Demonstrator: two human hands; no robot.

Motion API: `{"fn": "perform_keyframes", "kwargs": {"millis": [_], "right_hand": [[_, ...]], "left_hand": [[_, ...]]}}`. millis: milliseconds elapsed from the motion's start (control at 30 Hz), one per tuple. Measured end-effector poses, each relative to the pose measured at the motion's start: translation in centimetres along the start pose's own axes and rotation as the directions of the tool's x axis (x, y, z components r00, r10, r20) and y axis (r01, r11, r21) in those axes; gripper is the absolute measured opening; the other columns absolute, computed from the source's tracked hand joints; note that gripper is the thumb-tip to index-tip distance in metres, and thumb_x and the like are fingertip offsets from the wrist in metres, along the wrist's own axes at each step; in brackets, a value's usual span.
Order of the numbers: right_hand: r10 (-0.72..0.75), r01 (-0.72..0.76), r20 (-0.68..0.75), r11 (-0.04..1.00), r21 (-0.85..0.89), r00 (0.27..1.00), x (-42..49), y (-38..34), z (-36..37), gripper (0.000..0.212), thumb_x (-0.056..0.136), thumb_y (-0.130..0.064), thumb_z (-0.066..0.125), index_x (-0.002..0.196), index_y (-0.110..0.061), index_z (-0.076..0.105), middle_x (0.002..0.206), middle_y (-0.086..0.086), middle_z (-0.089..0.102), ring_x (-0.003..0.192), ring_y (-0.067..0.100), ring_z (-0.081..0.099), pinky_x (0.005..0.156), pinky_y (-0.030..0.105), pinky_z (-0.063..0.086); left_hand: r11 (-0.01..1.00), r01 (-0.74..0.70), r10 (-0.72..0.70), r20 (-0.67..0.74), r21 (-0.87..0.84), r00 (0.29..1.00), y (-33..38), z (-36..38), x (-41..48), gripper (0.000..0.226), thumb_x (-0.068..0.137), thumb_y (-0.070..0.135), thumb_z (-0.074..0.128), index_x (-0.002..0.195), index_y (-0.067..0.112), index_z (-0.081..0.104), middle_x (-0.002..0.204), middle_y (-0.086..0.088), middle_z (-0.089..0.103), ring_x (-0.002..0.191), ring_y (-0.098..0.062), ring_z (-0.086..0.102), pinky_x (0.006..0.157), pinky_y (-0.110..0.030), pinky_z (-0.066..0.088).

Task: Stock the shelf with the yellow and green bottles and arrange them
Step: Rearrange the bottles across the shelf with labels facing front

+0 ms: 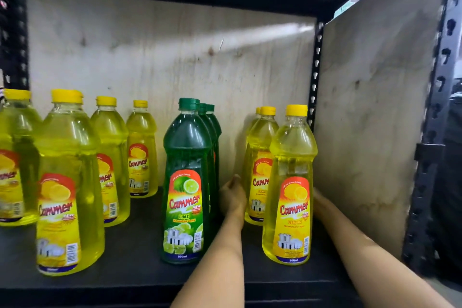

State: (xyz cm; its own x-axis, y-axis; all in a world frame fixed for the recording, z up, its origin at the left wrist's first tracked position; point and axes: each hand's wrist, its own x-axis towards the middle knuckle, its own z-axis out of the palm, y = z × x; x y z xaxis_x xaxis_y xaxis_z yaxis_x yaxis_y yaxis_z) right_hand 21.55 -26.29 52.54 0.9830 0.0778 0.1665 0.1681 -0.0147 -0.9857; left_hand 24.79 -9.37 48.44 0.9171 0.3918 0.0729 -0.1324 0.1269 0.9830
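For arranging, the yellow row (pixel 290 182) was flanked by the left hand (pixel 232 197) and right hand (pixel 319 199). Whether either grip was clamped could not be told. Straightening was judged due next.

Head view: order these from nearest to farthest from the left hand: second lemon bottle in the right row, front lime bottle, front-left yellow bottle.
1. second lemon bottle: directly right of the left hand.
2. front lime bottle: to its left, closer to the camera.
3. front-left yellow bottle: far left, well apart.
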Motion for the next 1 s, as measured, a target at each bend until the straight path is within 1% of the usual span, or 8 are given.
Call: {"fn": "perform_keyframes", "kwargs": {"millis": [100,233,300,467,600,733,833,1000], "right_hand": [[0.021,-0.034,0.121,0.994,0.108,0.992,-0.9,0.2,-0.4,0.070,0.104,-0.012,0.040,0.040,-0.014,0.069,0.047,0.000,0.065,0.041,0.009,0.064,0.041,0.019,0.051],[0.113,-0.123,0.179,0.992,0.042,0.977,-2.8,1.1,-0.9,0.041,0.101,-0.017,0.048,0.073,-0.013,0.078,0.074,0.008,0.076,0.066,0.019,0.075,0.055,0.029,0.059],[0.083,-0.080,0.170,0.996,-0.027,0.982,-3.4,1.2,-0.8,0.020,0.097,-0.011,0.054,0.086,-0.010,0.071,0.078,0.007,0.077,0.071,0.019,0.076,0.058,0.029,0.060],[0.010,0.012,0.139,0.988,-0.154,0.990,-4.1,1.4,-0.3,0.012,0.093,-0.006,0.062,0.086,-0.011,0.070,0.076,0.006,0.076,0.071,0.017,0.075,0.060,0.027,0.059],[-0.018,0.038,0.137,0.989,-0.145,0.990,-4.2,1.3,-0.4,0.014,0.091,-0.005,0.064,0.084,-0.014,0.073,0.080,0.009,0.076,0.075,0.020,0.076,0.063,0.030,0.060],[-0.031,0.050,0.129,0.989,-0.143,0.991,-4.2,1.4,-0.4,0.015,0.092,-0.003,0.062,0.086,-0.013,0.072,0.080,0.008,0.077,0.076,0.020,0.076,0.063,0.029,0.060],[-0.045,0.063,0.106,0.983,-0.173,0.993,-4.1,1.6,-0.3,0.013,0.093,-0.004,0.062,0.088,-0.012,0.070,0.080,0.007,0.076,0.075,0.018,0.075,0.065,0.030,0.060],[-0.036,0.040,0.023,0.981,-0.192,0.999,-4.9,2.2,-0.4,0.010,0.089,-0.004,0.070,0.095,-0.012,0.072,0.088,0.008,0.077,0.088,0.025,0.074,0.087,0.045,0.059]], "left_hand": [[0.998,-0.037,0.035,0.032,0.044,0.999,0.1,-0.7,-2.1,0.043,0.100,0.051,0.042,0.114,0.020,0.068,0.079,0.006,0.067,0.077,-0.015,0.065,0.065,-0.025,0.047],[0.997,-0.068,0.063,0.113,0.043,0.992,0.4,-1.6,-4.4,0.041,0.098,0.056,0.040,0.100,0.027,0.069,0.076,0.013,0.063,0.082,-0.013,0.063,0.074,-0.027,0.045],[0.995,-0.094,0.087,0.127,0.046,0.988,0.5,-2.0,-5.1,0.037,0.097,0.058,0.041,0.094,0.034,0.068,0.075,0.018,0.062,0.078,-0.007,0.060,0.067,-0.022,0.043],[0.993,-0.096,0.081,0.185,0.072,0.979,0.5,-2.3,-5.5,0.048,0.096,0.060,0.041,0.129,0.029,0.060,0.078,0.025,0.058,0.072,0.004,0.052,0.060,-0.017,0.039],[0.983,-0.142,0.116,0.207,0.116,0.971,0.7,-2.1,-5.6,0.054,0.096,0.061,0.037,0.130,0.026,0.059,0.075,0.025,0.057,0.069,0.007,0.052,0.056,-0.016,0.038],[0.977,-0.160,0.121,0.254,0.140,0.960,0.7,-2.0,-5.4,0.054,0.096,0.062,0.033,0.127,0.027,0.059,0.083,0.017,0.064,0.089,-0.012,0.065,0.072,-0.027,0.049],[0.977,-0.175,0.137,0.266,0.124,0.954,0.8,-2.0,-5.4,0.055,0.096,0.061,0.034,0.134,0.027,0.055,0.094,0.012,0.066,0.099,-0.017,0.065,0.083,-0.035,0.052],[0.978,-0.162,0.141,0.160,0.129,0.977,0.5,-2.8,-6.8,0.047,0.099,0.044,0.049,0.142,0.024,0.049,0.131,-0.004,0.062,0.116,-0.022,0.060,0.087,-0.033,0.050]]}}
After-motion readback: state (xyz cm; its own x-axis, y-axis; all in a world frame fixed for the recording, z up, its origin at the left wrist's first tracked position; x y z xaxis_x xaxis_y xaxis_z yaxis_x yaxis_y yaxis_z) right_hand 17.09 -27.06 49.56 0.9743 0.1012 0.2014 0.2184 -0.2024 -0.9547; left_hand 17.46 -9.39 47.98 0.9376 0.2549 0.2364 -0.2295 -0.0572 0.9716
